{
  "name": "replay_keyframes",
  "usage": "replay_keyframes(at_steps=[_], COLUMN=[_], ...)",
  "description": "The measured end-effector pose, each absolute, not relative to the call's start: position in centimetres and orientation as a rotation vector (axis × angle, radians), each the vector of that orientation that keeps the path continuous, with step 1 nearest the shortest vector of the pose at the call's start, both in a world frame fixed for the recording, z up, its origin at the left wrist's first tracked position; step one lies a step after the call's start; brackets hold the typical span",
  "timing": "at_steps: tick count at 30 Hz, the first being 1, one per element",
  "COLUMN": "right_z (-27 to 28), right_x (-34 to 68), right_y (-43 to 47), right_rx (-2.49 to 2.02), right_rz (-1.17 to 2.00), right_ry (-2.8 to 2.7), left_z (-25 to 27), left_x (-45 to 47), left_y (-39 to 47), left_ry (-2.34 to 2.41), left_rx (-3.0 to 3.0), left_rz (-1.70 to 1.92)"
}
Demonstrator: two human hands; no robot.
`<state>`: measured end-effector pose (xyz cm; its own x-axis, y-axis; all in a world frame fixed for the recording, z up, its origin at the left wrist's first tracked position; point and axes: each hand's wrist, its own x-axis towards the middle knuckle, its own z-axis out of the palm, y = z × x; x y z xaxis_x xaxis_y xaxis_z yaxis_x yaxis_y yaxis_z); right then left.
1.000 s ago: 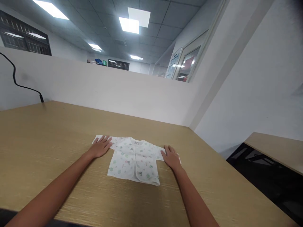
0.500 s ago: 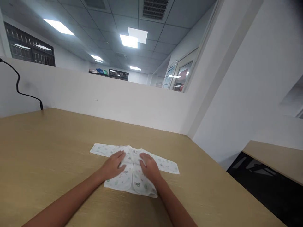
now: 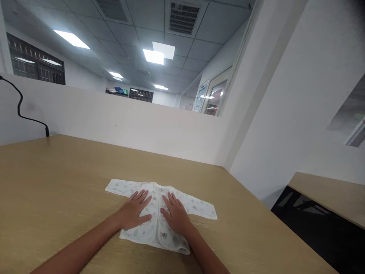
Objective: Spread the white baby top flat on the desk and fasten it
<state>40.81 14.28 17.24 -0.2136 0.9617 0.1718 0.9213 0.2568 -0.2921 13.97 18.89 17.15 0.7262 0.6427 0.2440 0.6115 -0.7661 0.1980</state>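
Lying under both flat, open-fingered palms, left hand (image 3: 134, 213) and right hand (image 3: 176, 215) (side by side): baby shirt (image 3: 196, 205).

Wooden desk (image 3: 57, 179), white partition (image 3: 128, 125), ceiling lights (image 3: 154, 56)

This is an office. A wooden desk (image 3: 57, 179) stands against a low white partition (image 3: 114, 121), like a cubicle wall, with a black cable (image 3: 21, 110) running over it. Overhead is a grid of ceiling tiles (image 3: 128, 23) with flat light panels (image 3: 154, 56) and an air vent (image 3: 182, 17). Beyond the partition are shelves (image 3: 141, 94), a glass door (image 3: 215, 99) and a notice board (image 3: 201, 95). A second desk (image 3: 327, 194) stands to the right.
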Motion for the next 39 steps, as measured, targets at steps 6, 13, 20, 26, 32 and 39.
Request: replay_keyframes(at_steps=[6, 13, 20, 26, 32, 39], right_z=[19.3, 18.1, 17.7, 18.4, 18.1, 17.7], right_x=[41.3, 39.3, 39.6, 39.6, 39.7, 38.9], right_y=[16.2, 20.4, 20.0, 20.4, 20.6, 20.7], right_rx=[-1.503, -1.573, -1.587, -1.66, -1.504, -1.397], right_rz=[0.011, 0.13, 0.229, 0.355, 0.211, 0.179], right_ry=[-1.908, -1.924, -1.897, -1.847, -1.893, -1.891], left_z=[20.1, 18.6, 17.6, 18.9, 18.4, 17.9], left_x=[16.5, 21.7, 21.2, 21.4, 22.0, 21.8], left_y=[19.6, 23.9, 24.0, 24.8, 24.5, 24.6], left_ry=[1.108, 1.265, 1.261, 1.319, 1.309, 1.25], left_rx=[2.696, 2.518, 2.56, 2.405, 2.419, 2.477], left_rz=[1.033, 1.016, 0.912, 0.766, 0.847, 0.875])
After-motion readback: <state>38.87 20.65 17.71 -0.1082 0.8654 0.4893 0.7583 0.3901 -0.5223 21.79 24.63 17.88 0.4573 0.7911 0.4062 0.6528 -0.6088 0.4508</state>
